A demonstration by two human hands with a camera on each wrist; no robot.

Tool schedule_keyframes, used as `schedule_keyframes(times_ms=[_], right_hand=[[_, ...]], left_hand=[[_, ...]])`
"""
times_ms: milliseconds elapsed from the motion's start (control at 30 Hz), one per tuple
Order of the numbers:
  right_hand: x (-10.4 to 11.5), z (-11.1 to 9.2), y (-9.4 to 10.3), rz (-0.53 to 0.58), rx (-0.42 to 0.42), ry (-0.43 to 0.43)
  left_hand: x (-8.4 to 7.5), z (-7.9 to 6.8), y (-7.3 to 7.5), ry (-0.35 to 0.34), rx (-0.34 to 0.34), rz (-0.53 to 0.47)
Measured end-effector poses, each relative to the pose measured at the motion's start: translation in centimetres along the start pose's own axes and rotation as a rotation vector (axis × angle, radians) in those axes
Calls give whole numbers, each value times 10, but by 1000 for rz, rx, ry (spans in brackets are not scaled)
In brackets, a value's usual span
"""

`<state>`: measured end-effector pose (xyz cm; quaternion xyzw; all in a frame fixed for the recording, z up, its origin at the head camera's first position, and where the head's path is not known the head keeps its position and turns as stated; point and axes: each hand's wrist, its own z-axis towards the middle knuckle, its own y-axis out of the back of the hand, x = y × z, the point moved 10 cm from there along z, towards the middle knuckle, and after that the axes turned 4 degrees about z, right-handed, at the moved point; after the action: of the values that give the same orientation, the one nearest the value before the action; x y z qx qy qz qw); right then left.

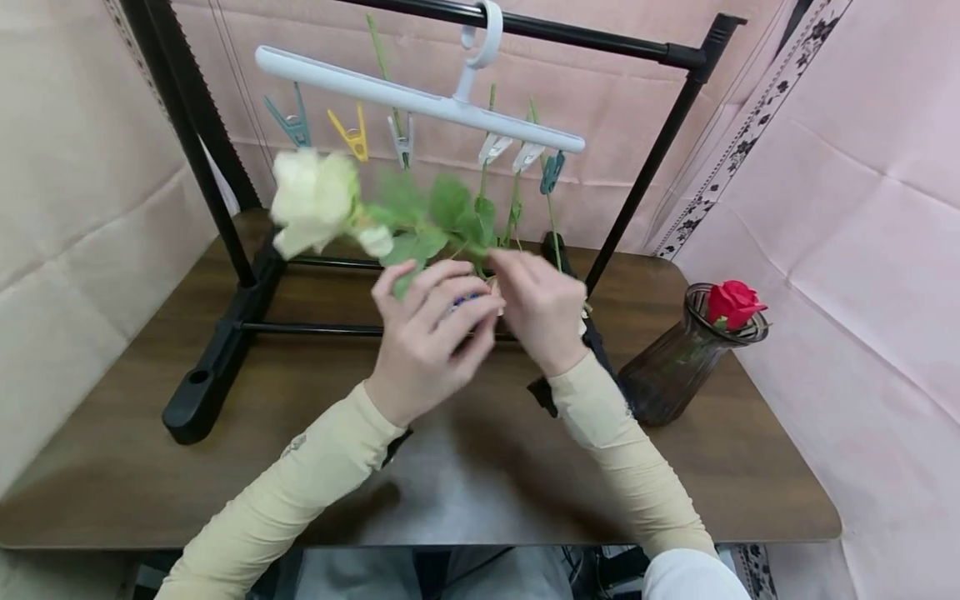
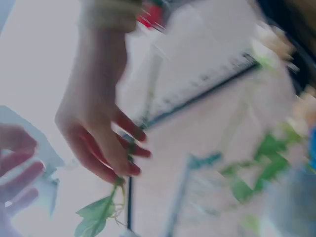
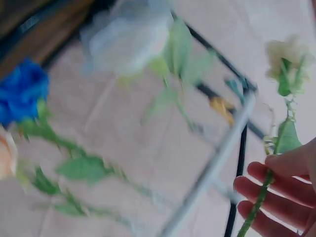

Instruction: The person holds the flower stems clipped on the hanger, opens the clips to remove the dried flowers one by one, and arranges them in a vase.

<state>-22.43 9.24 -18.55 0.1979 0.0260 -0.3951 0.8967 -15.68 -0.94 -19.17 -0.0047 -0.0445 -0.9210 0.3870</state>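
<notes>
A cream-white rose (image 1: 315, 200) lies almost sideways in the air before the hanger, its bloom to the left. My right hand (image 1: 540, 308) pinches its green stem (image 3: 254, 212) between thumb and fingers, below the leaves. My left hand (image 1: 435, 333) is close by on the left, fingers loosely bent; in the left wrist view it appears apart from the stem. Behind both hands, flowers hang head down from clips on a pale hanger (image 1: 420, 102). Among them are a blue rose (image 3: 22, 91) and a blurred white one (image 3: 131, 39). In the head view the hands mostly hide these blooms.
The hanger hooks over a black rack (image 1: 637, 179) standing on a brown table (image 1: 450, 467). A teal clip (image 1: 294, 121) and a yellow clip (image 1: 351, 133) hang at its left end. On the right, a dark glass vase (image 1: 667, 367) holds a red rose (image 1: 733, 305).
</notes>
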Motion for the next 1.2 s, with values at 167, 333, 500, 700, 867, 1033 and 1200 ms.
schedule_keyframes(times_ms=[167,333,500,700,867,1033,1200], right_hand=[[-49,14,41,98,-181,-186],[-97,23,86,246,-322,-329],[-129,15,119,259,-452,-437],[-158,-18,131,278,-504,-563],[-187,-62,128,331,-524,-703],[-199,-98,124,223,-453,-827],[-193,-117,124,-91,-263,-801]], left_hand=[[-26,14,-18,-12,53,-169],[-9,-5,-106,299,503,-313],[-16,-49,-199,460,916,-305],[-47,-92,-261,492,1069,-414],[-65,-118,-296,495,1140,-412],[-74,-132,-316,545,1172,-409],[-79,-142,-320,577,1214,-394]])
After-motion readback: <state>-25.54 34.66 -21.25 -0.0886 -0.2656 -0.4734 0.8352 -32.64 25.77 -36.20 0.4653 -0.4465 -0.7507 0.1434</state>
